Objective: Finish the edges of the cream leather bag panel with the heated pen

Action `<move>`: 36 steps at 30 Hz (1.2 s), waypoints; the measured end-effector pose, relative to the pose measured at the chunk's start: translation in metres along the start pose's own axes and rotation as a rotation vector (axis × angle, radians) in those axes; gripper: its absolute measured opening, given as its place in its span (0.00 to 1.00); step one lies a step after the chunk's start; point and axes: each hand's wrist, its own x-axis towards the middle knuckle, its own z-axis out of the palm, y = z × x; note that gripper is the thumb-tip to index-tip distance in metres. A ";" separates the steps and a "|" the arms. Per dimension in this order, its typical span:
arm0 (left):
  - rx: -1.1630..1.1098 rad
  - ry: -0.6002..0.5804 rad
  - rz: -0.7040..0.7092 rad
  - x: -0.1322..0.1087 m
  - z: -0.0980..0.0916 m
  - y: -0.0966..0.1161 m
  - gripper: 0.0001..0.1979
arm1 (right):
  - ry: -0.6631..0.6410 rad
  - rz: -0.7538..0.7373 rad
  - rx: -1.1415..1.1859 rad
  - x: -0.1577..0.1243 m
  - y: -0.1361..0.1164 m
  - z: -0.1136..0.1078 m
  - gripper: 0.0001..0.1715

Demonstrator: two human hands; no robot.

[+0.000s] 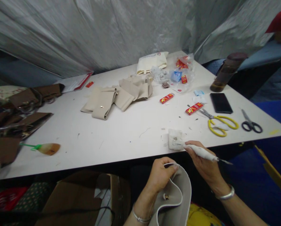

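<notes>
My left hand [162,172] pinches the upper edge of a beige leather-like bag piece [186,188], which curves open below the table edge. A small gold-coloured metal fitting [166,196] sits on the piece. In my right hand [207,169] is a white-wrapped slim tool [201,153] with a thin metal point at its back end. The tool's front tip reaches a small white pad [174,138] near the table's front edge; whether it touches cannot be made out. The pad has a greyish spot on it.
Beige pieces [105,103] lie mid-table. Yellow-handled scissors [221,124], black scissors [251,125], a phone [221,103] and a bottle [228,72] stand right. Red boxes [194,108] lie nearby. Left are brown pieces [34,122] and a green-tipped glue bottle [47,149].
</notes>
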 end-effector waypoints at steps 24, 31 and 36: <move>0.019 -0.096 -0.016 -0.006 0.003 -0.001 0.09 | -0.112 0.391 0.451 -0.030 -0.011 -0.018 0.20; 0.026 -0.100 -0.015 -0.009 0.008 0.002 0.09 | -0.156 0.418 0.429 -0.035 -0.006 -0.022 0.21; 0.025 -0.115 -0.022 -0.011 0.012 0.001 0.10 | -0.268 0.365 0.403 -0.036 -0.002 -0.029 0.20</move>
